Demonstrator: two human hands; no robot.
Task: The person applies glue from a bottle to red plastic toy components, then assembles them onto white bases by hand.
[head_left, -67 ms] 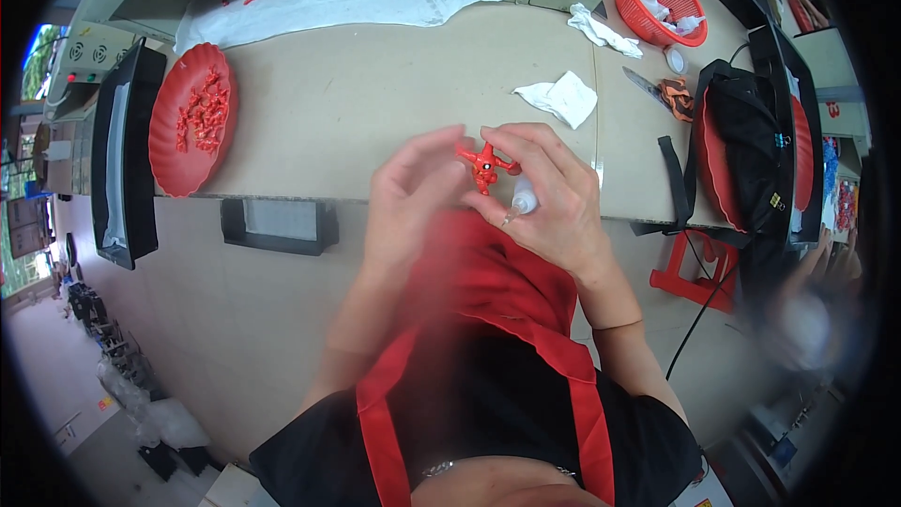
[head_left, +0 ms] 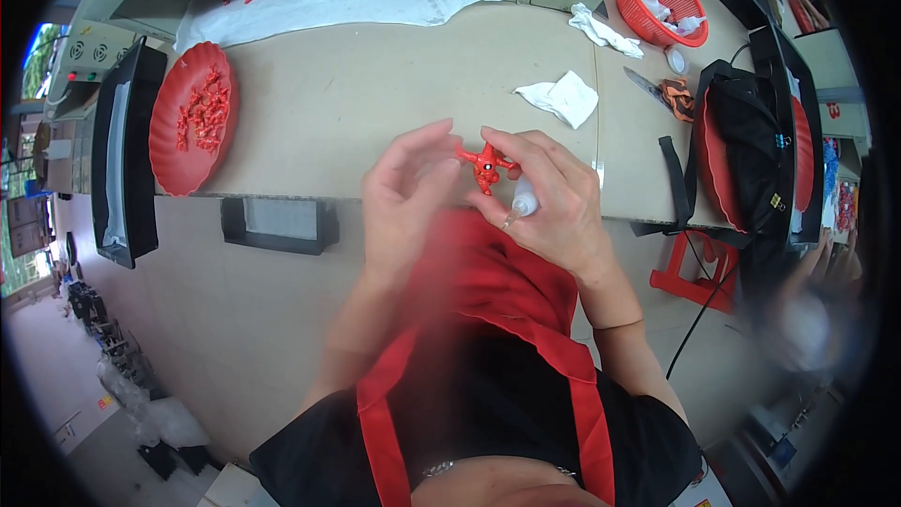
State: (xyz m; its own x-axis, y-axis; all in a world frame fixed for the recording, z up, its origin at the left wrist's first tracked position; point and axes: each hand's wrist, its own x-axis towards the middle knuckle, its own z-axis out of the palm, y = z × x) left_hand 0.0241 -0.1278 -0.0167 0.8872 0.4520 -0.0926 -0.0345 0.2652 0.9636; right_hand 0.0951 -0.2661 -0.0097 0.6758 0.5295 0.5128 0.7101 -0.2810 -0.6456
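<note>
Over the table's front edge, my right hand (head_left: 561,202) pinches a small red toy figure (head_left: 486,169) with spread limbs and a dark-and-white spot at its middle. The same hand also keeps a small whitish bottle with a thin tip (head_left: 524,197) tucked in its palm, below the figure. Just left of the figure, my left hand (head_left: 405,178) is open, thumb and fingers apart and nothing visible between them. A crumpled white cloth (head_left: 566,99) lies on the table beyond my right hand.
A red scalloped tray (head_left: 160,145) with many small red figures stands at the left by a black bin (head_left: 141,169). At right are a red basket (head_left: 638,14), scissors-like blade with orange handle (head_left: 674,94), and a black bag (head_left: 746,145). A red stool (head_left: 690,272) stands below.
My left hand has drawn slightly to the left, away from the red figure. The right hand and what it holds have barely moved.
</note>
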